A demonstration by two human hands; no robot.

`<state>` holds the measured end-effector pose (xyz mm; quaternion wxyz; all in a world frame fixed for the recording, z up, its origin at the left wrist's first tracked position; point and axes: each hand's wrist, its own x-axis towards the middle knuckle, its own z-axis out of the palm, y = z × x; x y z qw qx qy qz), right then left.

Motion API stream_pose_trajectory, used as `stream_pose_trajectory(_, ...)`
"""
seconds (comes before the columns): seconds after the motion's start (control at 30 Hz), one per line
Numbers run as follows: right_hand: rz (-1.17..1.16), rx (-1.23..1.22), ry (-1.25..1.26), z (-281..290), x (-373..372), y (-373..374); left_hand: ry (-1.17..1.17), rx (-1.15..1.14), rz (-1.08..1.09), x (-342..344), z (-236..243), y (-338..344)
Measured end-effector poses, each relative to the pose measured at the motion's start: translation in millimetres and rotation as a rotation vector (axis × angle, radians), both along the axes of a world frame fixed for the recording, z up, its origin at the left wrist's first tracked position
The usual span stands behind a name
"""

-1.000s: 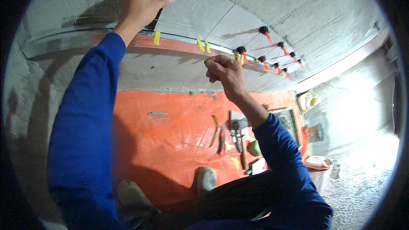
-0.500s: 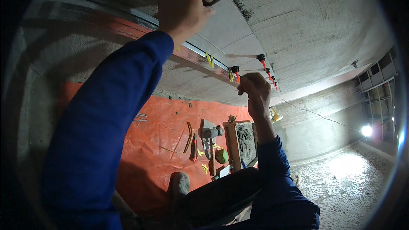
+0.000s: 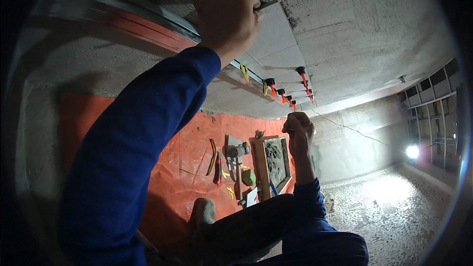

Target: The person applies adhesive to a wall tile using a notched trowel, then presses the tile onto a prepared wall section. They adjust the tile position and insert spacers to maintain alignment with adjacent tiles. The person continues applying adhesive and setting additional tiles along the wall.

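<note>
My left hand (image 3: 229, 17) is closed at the far end of a pale wall tile (image 3: 278, 27), its fingers curled over the tile's edge. That tile belongs to a row along a shiny metal straight profile (image 3: 152, 32). Yellow wedges (image 3: 245, 72) sit between profile and tiles. Black-capped red levelling clips (image 3: 270, 83) stand in the joints, in two lines. Just below the near line is my right hand (image 3: 299, 127), fingers folded together and apart from the tiles; whatever they may hold is hidden.
An orange sheet (image 3: 170, 167) covers the floor. On it lie a mallet (image 3: 238, 177), a red-handled tool (image 3: 218, 170), a green block (image 3: 249, 178) and a wood-sided mortar tray (image 3: 287, 177). A lit lamp (image 3: 412, 151) shines at the right. My shoe (image 3: 204, 211) rests on the sheet.
My right hand has moved away from the nearest clip, down past the end of the clip line. My left hand stays at the tile's edge. The whole view has shifted slightly.
</note>
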<state>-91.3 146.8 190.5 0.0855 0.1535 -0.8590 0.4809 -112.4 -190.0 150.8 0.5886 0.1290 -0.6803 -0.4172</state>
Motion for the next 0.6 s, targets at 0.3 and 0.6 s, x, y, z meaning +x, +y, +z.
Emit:
stream_pose_trajectory(0.3, 0.048, 0.277, 0.178, 36, -10, -35, 0.021, -0.037, 0.002, -2, -1, -2)
stream_pose_trajectory(0.6, 0.088, 0.791, 0.699, 94, -67, -93, 0.021, -0.06, -0.071, -9, -4, -8)
